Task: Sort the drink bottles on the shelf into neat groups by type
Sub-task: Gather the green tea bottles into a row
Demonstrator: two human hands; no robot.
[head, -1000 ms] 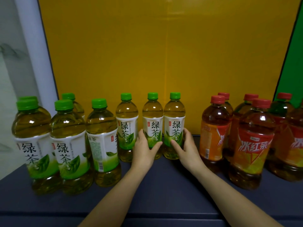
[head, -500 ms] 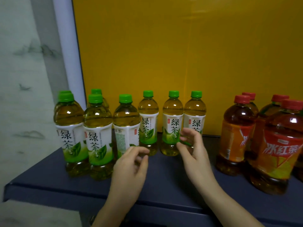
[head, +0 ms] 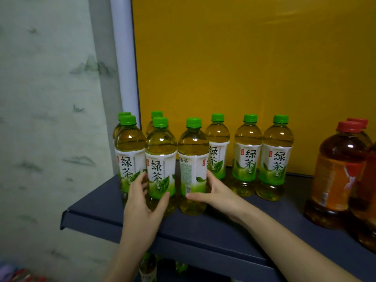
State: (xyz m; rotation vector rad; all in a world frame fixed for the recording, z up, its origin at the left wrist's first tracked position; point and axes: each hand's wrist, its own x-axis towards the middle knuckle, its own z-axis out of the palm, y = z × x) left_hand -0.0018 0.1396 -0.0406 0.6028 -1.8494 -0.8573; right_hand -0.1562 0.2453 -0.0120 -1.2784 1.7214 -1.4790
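Observation:
Several green tea bottles with green caps stand on the dark blue shelf [head: 205,239], in a front row and a back row. My left hand [head: 140,206] curls round the lower part of the middle front green tea bottle [head: 160,151], fingers slipped between it and the leftmost bottle [head: 128,143]. My right hand [head: 218,193] grips the neighbouring front bottle [head: 192,147], which shows its ingredient side, thumb in front and fingers behind. Both bottles stand upright, nearly touching. Brown iced tea bottles [head: 338,163] with red caps are grouped at the right.
A yellow panel [head: 244,68] backs the shelf, and a pale wall lies left past the shelf's end [head: 65,218]. Three green tea bottles [head: 247,151] line the back. More bottles [head: 148,268] show on a lower shelf.
Both hands left the back-row bottles and moved left and forward, now gripping two front green tea bottles. My view swung left, so the iced tea group sits at the right edge.

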